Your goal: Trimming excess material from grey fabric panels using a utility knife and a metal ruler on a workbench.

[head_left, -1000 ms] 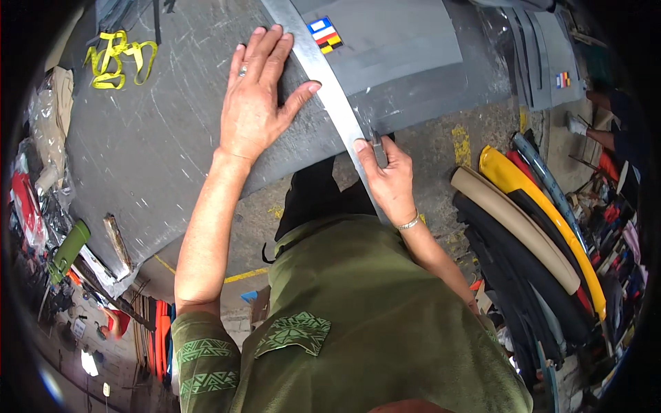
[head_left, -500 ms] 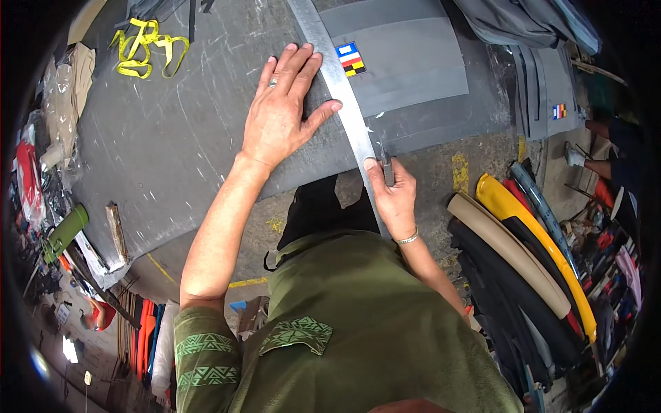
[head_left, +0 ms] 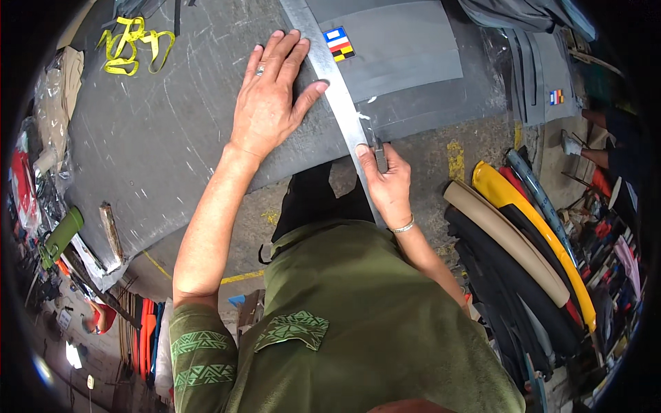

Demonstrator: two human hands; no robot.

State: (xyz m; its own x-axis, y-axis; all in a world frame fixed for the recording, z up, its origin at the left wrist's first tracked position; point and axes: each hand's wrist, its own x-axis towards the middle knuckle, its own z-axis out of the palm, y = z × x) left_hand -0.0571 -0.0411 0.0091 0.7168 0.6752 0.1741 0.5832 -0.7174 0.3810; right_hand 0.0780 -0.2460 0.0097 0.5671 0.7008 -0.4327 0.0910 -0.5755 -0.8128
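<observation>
My left hand (head_left: 268,110) lies flat on the dark table with its fingers stretched out, its thumb tip reaching the edge of a long metal ruler (head_left: 333,86). The ruler runs from the far side of the table past its near edge. Close to that near edge, my right hand (head_left: 390,189) is closed, with the thumb pressed on the ruler and a dark utility knife (head_left: 380,157) in its fingers. The knife's tip is hard to make out. Along the ruler's right side lies a grey fabric panel (head_left: 406,51) bearing a small multicoloured patch (head_left: 339,44).
A yellow tape measure (head_left: 127,45) lies loosely coiled at the far left of the table (head_left: 172,131). More grey fabric pieces (head_left: 540,76) sit at the far right. Rolls of material, one of them yellow (head_left: 544,234), stand to my right. Another person's leg (head_left: 595,158) shows beyond.
The whole view has shifted slightly, so everything appears a little further up and left. Both hands and the ruler keep their places against the grey panel.
</observation>
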